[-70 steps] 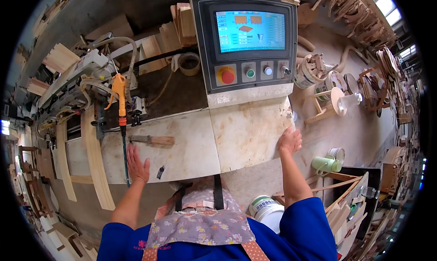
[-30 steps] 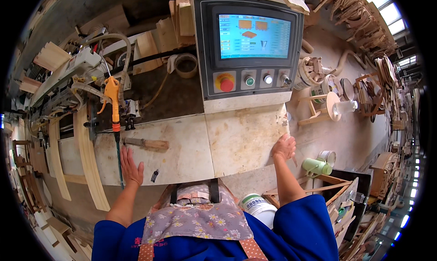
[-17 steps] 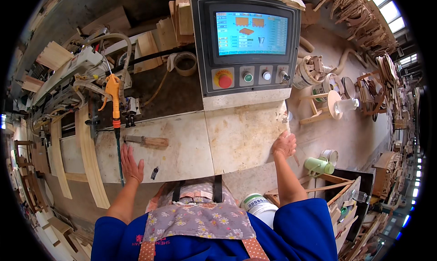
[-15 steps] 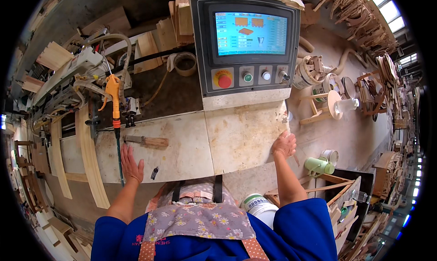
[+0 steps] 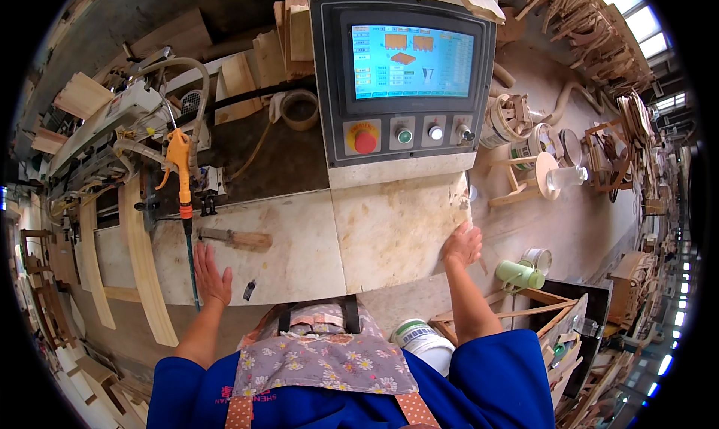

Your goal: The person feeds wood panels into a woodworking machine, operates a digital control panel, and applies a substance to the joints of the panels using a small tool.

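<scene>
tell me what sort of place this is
Most likely a woodworking shop: long pale boards lie at the left, wood offcuts fill a bucket, and a machine control panel stands over the worktop.

This is a woodworking workshop. A machine's control console (image 5: pixel 410 108) with a lit screen and a red push button stands at the far side of a stained, pale worktop (image 5: pixel 284 260), where a wooden-handled tool (image 5: pixel 251 241) lies. An orange air gun (image 5: pixel 180 159) hangs at the left, near pale planks (image 5: pixel 146 264). To the right, a bucket (image 5: pixel 494 136) holds wood offcuts, and wooden pieces (image 5: pixel 578 32) are piled at the far right.
</scene>
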Demonstrator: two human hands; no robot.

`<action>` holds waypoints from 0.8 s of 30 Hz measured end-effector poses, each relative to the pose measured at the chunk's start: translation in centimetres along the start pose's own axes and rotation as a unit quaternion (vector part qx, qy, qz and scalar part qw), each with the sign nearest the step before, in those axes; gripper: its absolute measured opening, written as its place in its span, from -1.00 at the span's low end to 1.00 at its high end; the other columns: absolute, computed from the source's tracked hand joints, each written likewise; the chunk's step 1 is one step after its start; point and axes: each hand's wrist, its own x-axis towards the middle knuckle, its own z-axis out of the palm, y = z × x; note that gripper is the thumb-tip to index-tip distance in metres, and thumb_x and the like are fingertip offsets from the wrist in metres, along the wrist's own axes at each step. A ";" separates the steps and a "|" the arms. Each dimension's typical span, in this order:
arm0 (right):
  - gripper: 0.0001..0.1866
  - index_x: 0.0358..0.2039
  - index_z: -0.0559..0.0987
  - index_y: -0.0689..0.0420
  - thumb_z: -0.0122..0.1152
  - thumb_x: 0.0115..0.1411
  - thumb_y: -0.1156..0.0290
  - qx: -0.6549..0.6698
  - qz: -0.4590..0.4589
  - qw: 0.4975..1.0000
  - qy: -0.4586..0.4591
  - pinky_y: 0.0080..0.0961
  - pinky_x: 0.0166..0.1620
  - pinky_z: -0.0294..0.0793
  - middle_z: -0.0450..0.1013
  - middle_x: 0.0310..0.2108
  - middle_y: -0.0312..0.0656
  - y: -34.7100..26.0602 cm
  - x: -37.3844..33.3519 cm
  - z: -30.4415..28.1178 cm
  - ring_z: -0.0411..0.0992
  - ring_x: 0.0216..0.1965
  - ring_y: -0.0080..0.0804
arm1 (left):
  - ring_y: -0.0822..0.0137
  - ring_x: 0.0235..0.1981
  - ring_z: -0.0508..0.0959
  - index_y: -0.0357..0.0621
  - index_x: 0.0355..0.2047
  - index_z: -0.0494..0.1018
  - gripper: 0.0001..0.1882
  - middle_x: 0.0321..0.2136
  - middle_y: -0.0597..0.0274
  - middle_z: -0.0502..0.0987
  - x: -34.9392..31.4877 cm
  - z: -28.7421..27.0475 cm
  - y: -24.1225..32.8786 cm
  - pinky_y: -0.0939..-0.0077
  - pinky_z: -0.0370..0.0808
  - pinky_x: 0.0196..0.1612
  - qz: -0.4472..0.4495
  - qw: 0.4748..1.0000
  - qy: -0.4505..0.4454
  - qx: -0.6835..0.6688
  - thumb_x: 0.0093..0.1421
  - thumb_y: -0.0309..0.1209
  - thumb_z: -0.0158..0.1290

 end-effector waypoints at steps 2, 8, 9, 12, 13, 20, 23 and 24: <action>-0.50 -0.09 0.41 0.08 -0.29 0.32 -0.06 0.001 -0.002 1.000 -0.001 -0.12 0.10 0.13 0.35 -0.02 -0.10 -0.1 -0.3 -0.4 0.25 0.08 -0.11 | -0.12 0.35 -0.09 -0.19 0.30 -0.05 -0.18 0.33 -0.12 -0.08 0.0 -0.2 0.1 0.08 -0.10 0.35 0.001 1.000 -0.007 -0.005 0.08 -0.32 0.05; -0.51 -0.05 0.41 0.08 -0.24 0.30 -0.04 -0.016 0.002 1.000 -0.009 -0.16 0.09 0.14 0.36 -0.02 -0.11 -0.5 -0.2 -0.6 0.26 0.06 -0.13 | -0.13 0.35 -0.09 -0.22 0.30 -0.06 -0.15 0.33 -0.13 -0.08 0.3 -0.3 0.1 0.06 -0.12 0.35 -0.003 1.000 -0.015 -0.005 0.04 -0.34 0.07; -0.51 -0.05 0.40 0.08 -0.24 0.30 -0.04 -0.018 0.004 1.000 -0.013 -0.16 0.09 0.14 0.36 -0.02 -0.11 -0.6 -0.3 -0.8 0.26 0.06 -0.13 | -0.14 0.35 -0.09 -0.22 0.30 -0.07 -0.15 0.33 -0.14 -0.08 0.3 -0.3 0.1 0.06 -0.12 0.35 0.000 1.000 -0.016 -0.004 0.04 -0.33 0.06; -0.52 -0.04 0.40 0.09 -0.24 0.30 -0.03 -0.018 -0.004 1.000 -0.002 -0.15 0.09 0.15 0.36 -0.02 -0.10 -0.2 0.0 -0.3 0.26 0.06 -0.12 | -0.16 0.35 -0.09 -0.23 0.31 -0.07 -0.16 0.33 -0.16 -0.08 0.4 -0.4 0.0 0.03 -0.12 0.34 0.010 1.000 -0.016 -0.006 0.05 -0.33 0.04; -0.52 -0.04 0.40 0.09 -0.25 0.31 -0.03 -0.022 -0.004 1.000 -0.003 -0.15 0.09 0.15 0.36 -0.02 -0.10 0.0 0.1 -0.2 0.27 0.06 -0.12 | -0.16 0.35 -0.09 -0.23 0.31 -0.08 -0.16 0.33 -0.16 -0.08 0.4 -0.4 0.0 0.03 -0.12 0.34 0.015 1.000 -0.013 -0.011 0.06 -0.33 0.03; -0.51 -0.03 0.40 0.09 -0.25 0.31 -0.03 -0.029 -0.006 1.000 0.002 -0.12 0.08 0.18 0.37 -0.03 -0.09 -0.1 -0.1 -0.3 0.29 0.04 -0.09 | -0.18 0.35 -0.10 -0.23 0.31 -0.09 -0.17 0.33 -0.17 -0.10 0.2 -0.4 -0.4 0.03 -0.12 0.34 0.022 0.999 -0.014 -0.027 0.08 -0.32 0.01; -0.51 -0.05 0.41 0.09 -0.26 0.30 -0.03 -0.026 -0.009 1.000 0.011 -0.11 0.07 0.18 0.38 -0.04 -0.09 0.0 0.0 -0.1 0.29 0.04 -0.09 | -0.17 0.35 -0.11 -0.22 0.31 -0.10 -0.16 0.33 -0.17 -0.11 0.2 -0.2 -0.5 0.06 -0.12 0.35 0.007 0.999 -0.024 -0.029 0.07 -0.31 0.02; -0.51 -0.05 0.41 0.10 -0.26 0.30 -0.03 -0.025 -0.010 1.000 0.014 -0.11 0.07 0.19 0.38 -0.04 -0.09 0.0 0.0 -0.1 0.29 0.04 -0.09 | -0.17 0.35 -0.11 -0.21 0.31 -0.10 -0.16 0.34 -0.16 -0.11 0.2 -0.2 -0.5 0.07 -0.12 0.35 0.004 0.999 -0.027 -0.028 0.07 -0.31 0.03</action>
